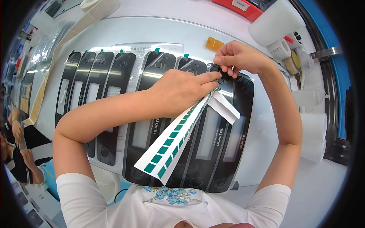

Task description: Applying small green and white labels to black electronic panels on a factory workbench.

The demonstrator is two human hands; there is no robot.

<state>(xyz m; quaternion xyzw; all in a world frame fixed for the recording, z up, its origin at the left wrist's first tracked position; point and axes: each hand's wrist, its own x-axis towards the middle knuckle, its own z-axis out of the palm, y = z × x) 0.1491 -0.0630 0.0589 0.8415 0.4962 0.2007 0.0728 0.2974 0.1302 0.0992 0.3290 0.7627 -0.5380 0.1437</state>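
Note:
My left hand (186, 89) is closed on a folded white sticker sheet (171, 142) with rows of green rectangular stickers. Its index finger stretches to the top end of a black glass panel (227, 85). There my right hand (239, 59) pinches with thumb and index finger, and a bit of green, seemingly a small sticker, shows at the fingertips. A folded white flap (224, 108) of paper sticks out below the hands. Several black panels with clear windows lie side by side beneath, partly hidden by the left forearm. One panel (157, 62) carries a green tab (157, 49) at its top edge.
An amber-coloured piece (214, 43) lies beyond my right hand. White rolls (275, 22) and a tape roll (292, 62) stand at the right, a red bin (239, 8) at the back. Another person's hands (26, 155) show at far left, past a beige strip (45, 81).

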